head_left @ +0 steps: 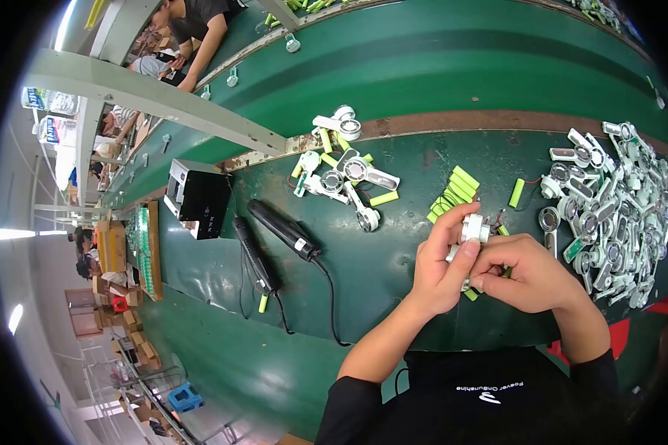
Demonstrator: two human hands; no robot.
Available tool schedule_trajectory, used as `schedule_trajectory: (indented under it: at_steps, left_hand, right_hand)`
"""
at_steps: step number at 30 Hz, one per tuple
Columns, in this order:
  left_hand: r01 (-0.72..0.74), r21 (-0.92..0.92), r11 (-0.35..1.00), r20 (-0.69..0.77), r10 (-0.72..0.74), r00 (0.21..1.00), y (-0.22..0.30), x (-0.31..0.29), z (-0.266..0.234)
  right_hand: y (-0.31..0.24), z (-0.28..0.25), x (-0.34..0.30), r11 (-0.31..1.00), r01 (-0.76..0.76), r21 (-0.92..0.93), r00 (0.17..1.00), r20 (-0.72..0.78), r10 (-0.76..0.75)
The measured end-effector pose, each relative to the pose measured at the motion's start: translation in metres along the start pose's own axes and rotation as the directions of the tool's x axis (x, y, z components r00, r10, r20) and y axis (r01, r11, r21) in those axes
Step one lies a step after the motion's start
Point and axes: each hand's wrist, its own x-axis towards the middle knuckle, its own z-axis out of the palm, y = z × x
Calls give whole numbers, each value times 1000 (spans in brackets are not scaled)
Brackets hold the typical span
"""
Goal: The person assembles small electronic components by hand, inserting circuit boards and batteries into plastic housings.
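While the left fingers [463,259] clamp a white fan unit [473,228] and the right fingers [491,284] pinch its nearer end, its work seems unfinished, with loose green cells [462,182] lying just beyond them.

Bare forearms [386,337] converge from the near side; the left hand [441,268] pinches, the right hand [525,274] curls beside it.
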Motion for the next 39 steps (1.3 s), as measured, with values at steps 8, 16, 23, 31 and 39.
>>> schedule_trajectory:
  at_steps: [8,16,23,31,39]
  left_hand:
    - [-74,242,967,-156,114,981,-5,-4,6]
    - [-122,375,919,-127,182,975,-2,-4,9]
    - [-73,464,883,-116,142,983,-1,-9,9]
    - [29,-22,999,-164,-32,986,4,0,3]
    - [-53,51,997,-162,61,985,-1,-2,6]
  right_hand:
    - [3,10,-1,998,10,-60,991,-130,-17]
    - [-6,10,-2,991,17,-134,992,-124,-34]
    - [-9,21,-5,977,45,-210,974,-209,-90]
    - [-12,12,-1,997,51,-56,986,-157,-59]
    - [-14,7,4,977,130,-167,988,-60,-142]
